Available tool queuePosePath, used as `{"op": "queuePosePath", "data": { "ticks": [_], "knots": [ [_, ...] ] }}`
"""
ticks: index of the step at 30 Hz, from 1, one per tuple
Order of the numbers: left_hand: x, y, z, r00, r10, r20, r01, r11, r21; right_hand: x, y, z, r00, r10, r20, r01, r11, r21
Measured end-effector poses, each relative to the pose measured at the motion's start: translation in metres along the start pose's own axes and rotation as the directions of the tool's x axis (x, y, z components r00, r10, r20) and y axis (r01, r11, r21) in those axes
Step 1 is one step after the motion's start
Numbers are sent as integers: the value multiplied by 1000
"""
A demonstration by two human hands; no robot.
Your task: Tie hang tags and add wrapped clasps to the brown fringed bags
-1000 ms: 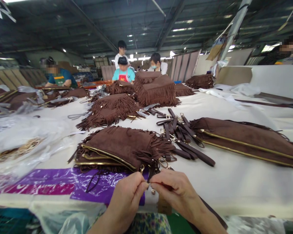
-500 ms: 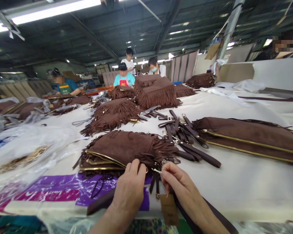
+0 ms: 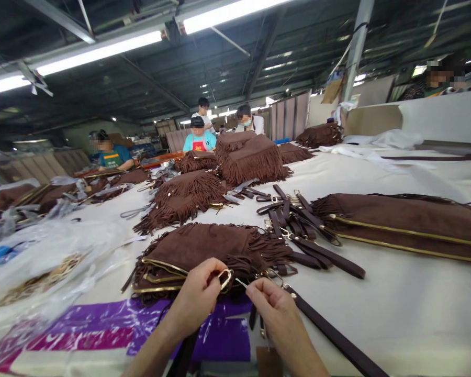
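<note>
Brown bag [image 3: 212,245], gold zip [image 3: 157,288]

Left hand [image 3: 200,293], fingers [image 3: 213,266] pinched, right hand [image 3: 272,306] near it, fingers also pinched, forearms [image 3: 157,335] angled inward

Matt suede look, bright metal!
I see polished gold metal on the clasp [image 3: 230,276] at my left hand [image 3: 198,293], napped bag [image 3: 204,246] just beyond, smooth strap [image 3: 333,330] beside my right hand [image 3: 272,303], glossy purple plastic [image 3: 225,337] between them.

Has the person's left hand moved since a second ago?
Yes. Judged against the front fringed bag, the left hand has moved up and left in view, now overlapping the bag's lower edge.
</note>
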State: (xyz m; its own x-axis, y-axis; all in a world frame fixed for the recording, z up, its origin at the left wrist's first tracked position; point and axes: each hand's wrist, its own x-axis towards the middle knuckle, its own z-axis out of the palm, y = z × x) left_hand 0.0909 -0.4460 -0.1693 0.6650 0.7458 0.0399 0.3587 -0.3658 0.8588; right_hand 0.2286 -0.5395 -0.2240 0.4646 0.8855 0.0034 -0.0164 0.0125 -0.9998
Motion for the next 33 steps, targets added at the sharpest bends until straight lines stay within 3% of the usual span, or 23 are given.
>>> {"op": "queuePosePath", "data": {
  "ticks": [5,11,21,27,33],
  "knots": [
    [-3,-3,2,994,102,-48,-99,993,63,0,-13,1,999,-8,-52,2,993,-118],
    [-5,-2,3,989,135,-56,-128,986,108,0,-11,0,995,-93,-42,79,965,-249],
    [-6,-4,2,991,128,-47,-123,988,95,1,-9,0,989,-104,-103,77,968,-237],
    [-6,-4,3,994,105,-43,-101,992,79,1,-6,3,984,-145,-102,111,953,-283],
    [-9,-4,4,999,45,6,-45,999,7,2,-4,10,992,-104,-73,82,961,-263]
  ]
}}
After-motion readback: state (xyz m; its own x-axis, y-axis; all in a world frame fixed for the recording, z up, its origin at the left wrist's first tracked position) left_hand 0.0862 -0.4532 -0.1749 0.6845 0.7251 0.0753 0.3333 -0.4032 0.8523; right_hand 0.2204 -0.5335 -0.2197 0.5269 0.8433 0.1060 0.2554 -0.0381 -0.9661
